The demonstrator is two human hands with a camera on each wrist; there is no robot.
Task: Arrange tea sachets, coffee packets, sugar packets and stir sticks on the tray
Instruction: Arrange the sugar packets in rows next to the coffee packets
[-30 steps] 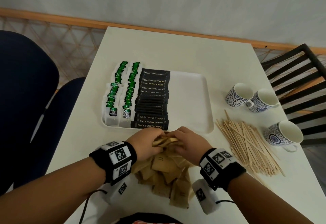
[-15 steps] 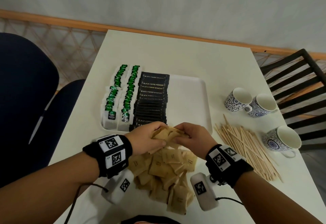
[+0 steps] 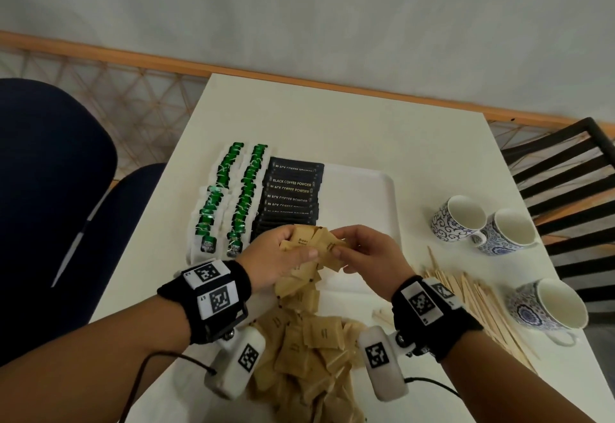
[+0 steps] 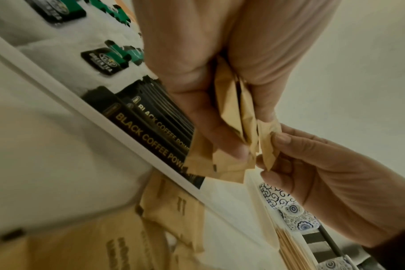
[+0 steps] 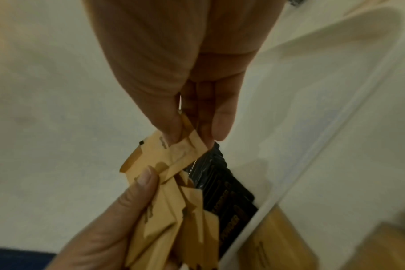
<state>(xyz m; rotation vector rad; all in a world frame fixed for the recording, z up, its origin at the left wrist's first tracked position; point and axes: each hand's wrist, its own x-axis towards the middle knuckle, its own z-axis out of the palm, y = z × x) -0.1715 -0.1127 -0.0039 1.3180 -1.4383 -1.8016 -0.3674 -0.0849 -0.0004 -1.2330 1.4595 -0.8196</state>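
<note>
Both hands hold a bunch of brown sugar packets just above the tray's near edge. My left hand grips the bunch between thumb and fingers. My right hand pinches one packet at the bunch's right side. A white tray holds two rows of green tea sachets at its left and a row of black coffee packets beside them. A loose pile of sugar packets lies on the table below my hands. Wooden stir sticks lie in a heap to the right.
Three blue-patterned cups stand at the table's right side. A dark blue chair is left of the table, a black slatted chair at the right. The tray's right half is bare.
Both hands have lifted the bunch of sugar packets off the pile and moved it up toward the tray's near edge. The right hand has shifted to pinch one packet.
</note>
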